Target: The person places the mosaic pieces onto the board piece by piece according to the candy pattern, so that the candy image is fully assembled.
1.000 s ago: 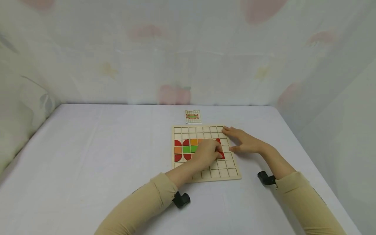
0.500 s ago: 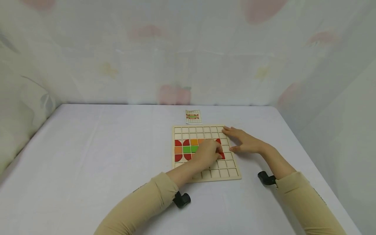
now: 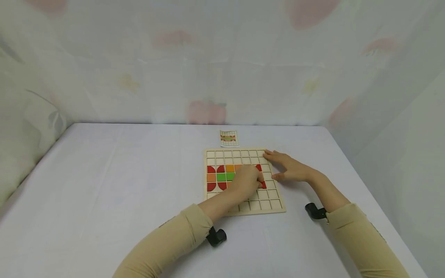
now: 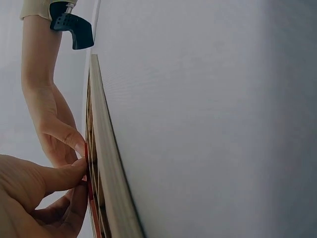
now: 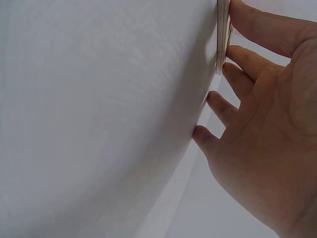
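Observation:
A pale wooden grid board [image 3: 255, 206] lies on the table, with red, orange and green tiles in its middle rows. My left hand [image 3: 245, 181] is over the board, fingers bent down at the right end of the coloured rows. In the left wrist view its thumb [image 4: 69, 174] and fingertips pinch at a red tile [image 4: 89, 191] at the board's surface; much of the tile is hidden. My right hand [image 3: 292, 168] rests with fingers spread along the board's right edge. The right wrist view shows the thumb and index finger touching the board corner [image 5: 223, 37].
A small pattern card [image 3: 229, 138] with a coloured grid lies just behind the board. White cloth covers the table [image 3: 121, 185], and a patterned curtain [image 3: 167, 77] hangs behind it. Each wrist carries a black camera mount [image 3: 314, 211].
My left hand shifts very slightly over the same spot, its fingers bending a little more at the red tile. The right hand stays on the board's edge.

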Demonstrator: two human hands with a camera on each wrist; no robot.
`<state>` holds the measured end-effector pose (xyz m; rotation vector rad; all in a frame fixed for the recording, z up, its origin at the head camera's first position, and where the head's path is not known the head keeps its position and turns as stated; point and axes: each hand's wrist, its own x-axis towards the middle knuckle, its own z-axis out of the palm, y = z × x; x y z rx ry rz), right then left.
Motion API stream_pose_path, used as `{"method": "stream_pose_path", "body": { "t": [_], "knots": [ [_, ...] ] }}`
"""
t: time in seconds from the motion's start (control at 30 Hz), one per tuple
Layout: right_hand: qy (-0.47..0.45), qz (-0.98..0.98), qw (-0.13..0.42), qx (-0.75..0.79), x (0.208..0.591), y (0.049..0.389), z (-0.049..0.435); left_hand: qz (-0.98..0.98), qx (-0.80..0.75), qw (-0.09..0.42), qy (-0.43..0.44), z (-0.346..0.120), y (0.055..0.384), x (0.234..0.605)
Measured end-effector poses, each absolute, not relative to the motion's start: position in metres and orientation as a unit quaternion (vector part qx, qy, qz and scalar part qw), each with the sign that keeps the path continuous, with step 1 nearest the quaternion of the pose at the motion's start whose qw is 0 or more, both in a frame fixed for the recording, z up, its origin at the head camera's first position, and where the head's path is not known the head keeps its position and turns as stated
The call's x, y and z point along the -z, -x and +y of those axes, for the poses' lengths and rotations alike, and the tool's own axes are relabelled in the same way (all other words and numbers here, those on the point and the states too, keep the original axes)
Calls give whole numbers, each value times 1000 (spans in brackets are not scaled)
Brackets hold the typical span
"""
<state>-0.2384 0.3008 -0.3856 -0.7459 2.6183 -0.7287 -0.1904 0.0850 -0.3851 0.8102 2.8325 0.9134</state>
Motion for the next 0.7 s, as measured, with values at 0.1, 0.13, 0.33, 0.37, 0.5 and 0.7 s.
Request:
{"method": "stream_pose_path", "body": {
  "t": [0.1,0.13,0.33,0.37,0.5,0.7],
  "knots": [
    [263,917,160,254,385,239,301,916,-301,24,-264,84,190,384],
    [263,917,159,253,385,239,301,915,-303,24,-264,83,190,384],
    [265,917,159,253,386,239,301,914,-311,24,-258,82,189,382],
    [265,916,159,254,386,239,301,915,-312,26,-256,82,189,382],
    [268,916,157,254,387,239,301,915,-316,35,-247,82,190,384],
    [265,918,157,251,386,240,300,916,-313,49,-245,82,192,384]
  ]
}}
